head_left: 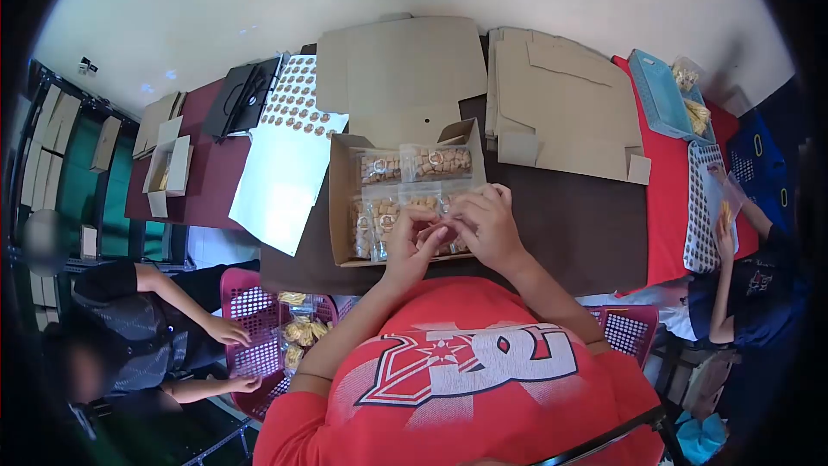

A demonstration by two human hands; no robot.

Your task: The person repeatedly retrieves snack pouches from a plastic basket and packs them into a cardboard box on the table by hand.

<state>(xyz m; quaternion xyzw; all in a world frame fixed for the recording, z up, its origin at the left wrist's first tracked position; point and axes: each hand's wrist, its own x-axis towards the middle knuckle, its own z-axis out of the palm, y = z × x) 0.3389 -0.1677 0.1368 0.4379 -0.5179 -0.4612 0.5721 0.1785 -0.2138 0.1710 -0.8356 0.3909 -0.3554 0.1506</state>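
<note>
An open cardboard box [339,198] stands on the dark table in front of me, its lid folded back. Inside lie several clear bags of small brown pieces [437,161], some with round labels. My left hand [412,246] and my right hand [485,226] meet above the box's front part, fingertips pinched close together. What they hold between them is too small and hidden to make out. Bags at the front of the box are partly covered by my hands.
Flat cardboard pieces [569,103] are stacked right of the box. A sticker sheet [297,103] lies left. Blue trays [660,95] stand on a red cloth. Two people sit nearby, one at the left by a pink basket [250,302], one at the right holding a bag [729,198].
</note>
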